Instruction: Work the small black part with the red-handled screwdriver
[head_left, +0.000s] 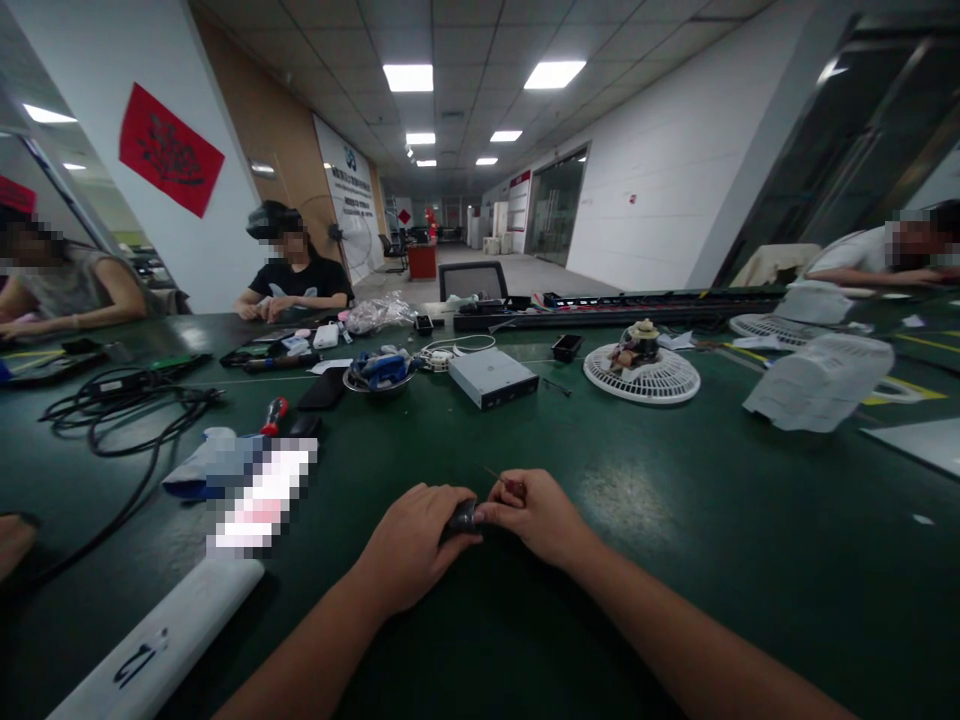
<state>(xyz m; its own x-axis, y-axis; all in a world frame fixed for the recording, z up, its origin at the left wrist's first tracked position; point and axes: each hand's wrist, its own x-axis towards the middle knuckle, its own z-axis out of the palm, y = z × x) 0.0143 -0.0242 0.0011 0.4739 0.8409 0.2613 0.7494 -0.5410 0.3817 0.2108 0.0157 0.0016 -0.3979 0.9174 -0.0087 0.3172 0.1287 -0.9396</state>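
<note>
Above the green tabletop, near the front middle, my left hand point(424, 530) is closed round a small dark, rounded object point(462, 516) with a shiny surface. Its exact kind cannot be made out. My right hand point(536, 512) meets it from the right, thumb tip touching or almost touching the dark object's end. The right fingers are curled in a pinch, and a thin wire-like piece point(491, 471) sticks out to the left from them. Something reddish shows between those fingers, too small to name. Both forearms rest low over the table.
Ahead lie a silver optical drive point(493, 378), a bowl point(379, 385) with blue cloth and a white fan grille point(642, 378) bearing a motor. A white plastic housing point(821, 380) stands right. To the left are black cables point(135, 400), a screwdriver point(275, 415) and a long white bar point(161, 640). Several people sit around.
</note>
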